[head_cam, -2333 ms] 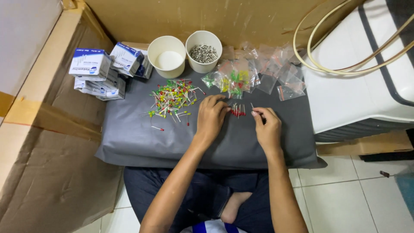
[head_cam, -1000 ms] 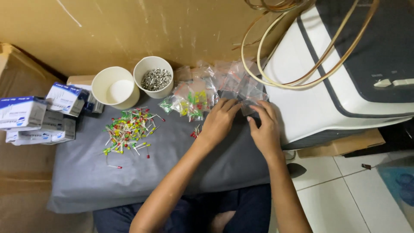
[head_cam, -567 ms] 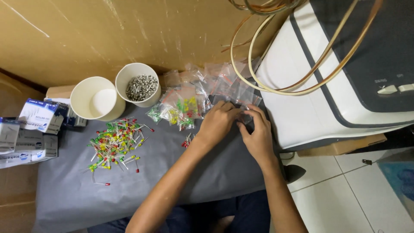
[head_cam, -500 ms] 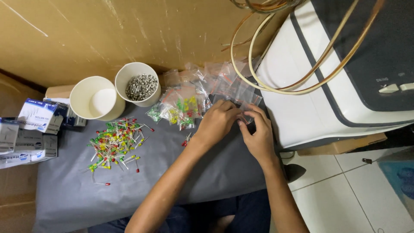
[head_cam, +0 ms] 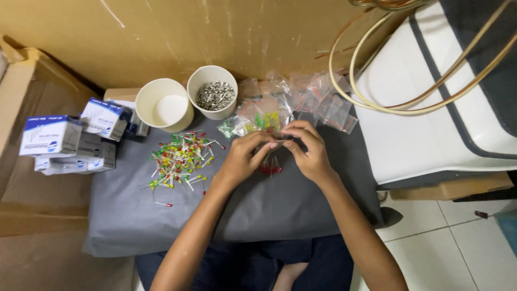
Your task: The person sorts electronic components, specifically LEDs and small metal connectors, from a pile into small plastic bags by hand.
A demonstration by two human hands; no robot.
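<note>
My left hand (head_cam: 243,159) and my right hand (head_cam: 307,151) meet over a grey cushion (head_cam: 280,207), both pinching a small clear plastic bag (head_cam: 276,146) between their fingertips. Red pieces (head_cam: 271,169) lie just under the hands. A heap of small red, yellow and green pieces with thin wire legs (head_cam: 180,157) is spread to the left of my left hand. Beyond the hands lies a pile of small clear zip bags (head_cam: 301,99), some with coloured pieces inside.
Two white paper cups stand at the back: one empty (head_cam: 164,105), one with small metal parts (head_cam: 214,97). Blue-and-white small boxes (head_cam: 72,140) are stacked at the left by cardboard. A white case with looped tan cable (head_cam: 431,108) sits to the right. Tiled floor lies lower right.
The view swung right and then back left. My hands went from the red pieces up to the bag pile, took a small clear bag, and now hold it together nearer me.
</note>
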